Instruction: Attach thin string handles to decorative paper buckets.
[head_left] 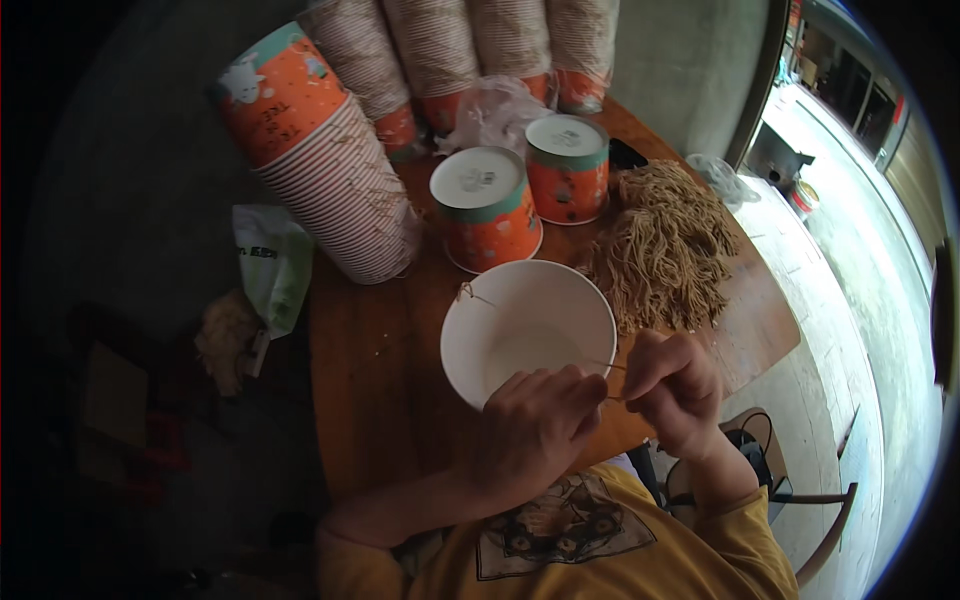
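A white paper bucket [520,320] stands open on the brown wooden table [375,390], a knotted string end showing at its far-left rim. My left hand [535,425] grips the bucket's near rim. My right hand [672,385] pinches a thin tan string [605,367] at the rim's right side, close to my left fingers. A heap of tan strings [665,245] lies just right of the bucket.
Two upside-down orange buckets [487,210] [567,165] stand behind the white one. Long stacks of nested buckets [320,160] lean at the back left and along the rear. A clear plastic bag [495,110] lies among them. A green-white bag [270,265] hangs off the table's left edge.
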